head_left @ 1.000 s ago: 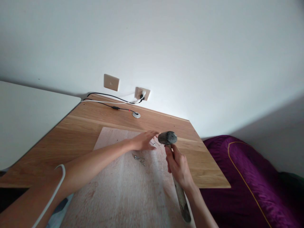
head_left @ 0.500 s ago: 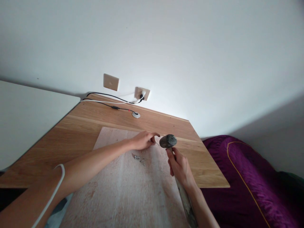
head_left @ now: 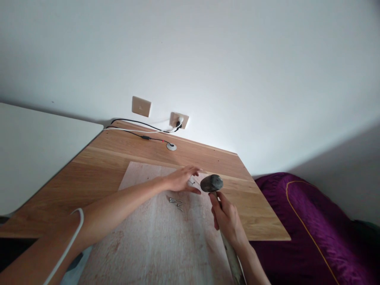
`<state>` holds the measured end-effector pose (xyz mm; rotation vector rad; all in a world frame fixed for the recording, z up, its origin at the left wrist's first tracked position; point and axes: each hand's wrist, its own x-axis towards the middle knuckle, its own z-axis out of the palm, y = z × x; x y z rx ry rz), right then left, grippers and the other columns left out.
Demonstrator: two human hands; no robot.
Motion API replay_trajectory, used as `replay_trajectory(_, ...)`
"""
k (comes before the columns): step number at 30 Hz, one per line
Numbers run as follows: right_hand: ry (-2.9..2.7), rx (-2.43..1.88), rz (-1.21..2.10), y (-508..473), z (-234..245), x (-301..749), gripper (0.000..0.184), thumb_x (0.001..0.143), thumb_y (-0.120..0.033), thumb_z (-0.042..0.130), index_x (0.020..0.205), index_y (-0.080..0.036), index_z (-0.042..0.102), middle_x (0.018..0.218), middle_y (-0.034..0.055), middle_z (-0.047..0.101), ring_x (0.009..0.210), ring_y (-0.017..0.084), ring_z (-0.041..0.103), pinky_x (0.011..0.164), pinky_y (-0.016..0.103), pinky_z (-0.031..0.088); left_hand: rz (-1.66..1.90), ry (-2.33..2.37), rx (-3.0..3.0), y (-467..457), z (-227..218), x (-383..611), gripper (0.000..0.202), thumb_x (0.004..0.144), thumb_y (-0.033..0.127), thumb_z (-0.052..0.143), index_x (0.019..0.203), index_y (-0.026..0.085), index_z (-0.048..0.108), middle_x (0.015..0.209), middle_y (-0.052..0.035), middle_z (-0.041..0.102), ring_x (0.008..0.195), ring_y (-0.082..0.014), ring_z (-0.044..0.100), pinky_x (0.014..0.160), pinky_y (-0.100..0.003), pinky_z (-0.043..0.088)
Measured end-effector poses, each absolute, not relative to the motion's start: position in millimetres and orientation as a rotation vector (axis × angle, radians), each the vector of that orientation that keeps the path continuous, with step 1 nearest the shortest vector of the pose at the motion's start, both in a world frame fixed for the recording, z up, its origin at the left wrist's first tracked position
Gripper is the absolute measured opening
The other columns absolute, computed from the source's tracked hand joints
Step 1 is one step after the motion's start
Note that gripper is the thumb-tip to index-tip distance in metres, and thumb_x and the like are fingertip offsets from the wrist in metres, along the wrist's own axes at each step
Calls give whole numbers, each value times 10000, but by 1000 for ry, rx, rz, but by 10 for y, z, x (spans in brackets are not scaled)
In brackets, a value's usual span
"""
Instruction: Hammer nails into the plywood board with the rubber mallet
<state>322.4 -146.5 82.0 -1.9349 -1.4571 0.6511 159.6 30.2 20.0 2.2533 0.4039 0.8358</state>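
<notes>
A pale wooden board [head_left: 154, 241] lies on the desk. Near its far right corner my left hand [head_left: 182, 180] rests, thumb and fingers spread apart around a small screw or nail [head_left: 192, 182], without visibly gripping it. My right hand [head_left: 227, 215] is wrapped round the upper handle of a mallet [head_left: 211, 183]. The dark mallet head is raised just right of my left fingertips, and its long handle runs back under my forearm. Several loose silvery screws [head_left: 175, 202] lie on the board, nearer to me than my left hand.
The wooden desk [head_left: 261, 213] meets a white wall. Black and white cables [head_left: 139, 130] run along its back to a wall socket [head_left: 179, 120]. A white panel [head_left: 44, 150] stands at the left. Purple fabric [head_left: 311, 221] covers something beyond the right edge.
My left thumb and fingers have opened from a pinch, showing the small screw or nail between them. The mallet is still held beside them, and the view has tilted slightly up.
</notes>
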Motion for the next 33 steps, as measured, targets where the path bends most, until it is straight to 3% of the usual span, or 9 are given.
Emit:
replay_trajectory(5, -1398, -1971, 776, -1720, 710, 3263, 506, 977, -724, 381, 1001, -252, 564, 431, -99, 482, 328, 174, 536, 373, 246, 368, 847, 426, 2272, 297, 219, 1604, 536, 899, 420, 817, 1327, 168, 614, 1164, -126, 741, 1120, -254, 699, 1009, -368, 514)
replay_trajectory(9, -1401, -2001, 752, -1785, 586, 3263, 546, 974, -721, 370, 1028, -237, 617, 417, -84, 471, 345, 207, 549, 415, 282, 393, 768, 420, 2375, 280, 471, 1538, 250, 909, 203, 739, 1152, 155, 704, 1026, -85, 774, 960, -208, 723, 874, -288, 510)
replay_trajectory(12, -1407, -2017, 730, -1785, 556, 3273, 579, 986, -700, 350, 1097, -215, 645, 430, -73, 481, 355, 216, 545, 440, 294, 406, 469, 373, 2492, 244, 786, 1429, 210, 844, 83, 693, 1034, 163, 732, 852, -13, 748, 747, -152, 680, 691, -237, 455)
replay_trajectory(16, -1408, -2028, 753, -1783, 559, 3288, 613, 997, -687, 335, 1192, -201, 653, 450, -62, 501, 357, 221, 535, 428, 297, 398, 19, 242, 2591, 127, 1066, 1316, 231, 707, 112, 824, 901, 184, 721, 823, 14, 732, 730, -163, 646, 614, -247, 409)
replay_trajectory(20, -1400, -2032, 735, -1785, 541, 3291, 619, 997, -707, 352, 1179, -203, 662, 440, -62, 490, 350, 220, 518, 415, 295, 385, -126, 275, 2656, -14, 1065, 1312, 245, 656, 99, 868, 825, 195, 719, 768, 13, 721, 708, -183, 625, 562, -275, 359)
replay_trajectory(25, -1402, -2035, 711, -1782, 525, 3292, 628, 984, -725, 349, 1144, -206, 666, 450, -60, 495, 359, 219, 526, 417, 295, 393, -93, 306, 2632, 36, 979, 1319, 204, 676, 24, 766, 748, 211, 726, 691, 31, 704, 614, -160, 587, 541, -276, 347)
replay_trajectory(33, -1362, -2012, 766, -1785, 574, 3257, 551, 976, -715, 364, 1052, -233, 620, 419, -86, 466, 339, 201, 532, 405, 271, 385, 450, 404, 2402, 617, 764, 1233, 203, 783, 4, 680, 883, 160, 763, 807, -1, 751, 735, -132, 670, 691, -213, 443)
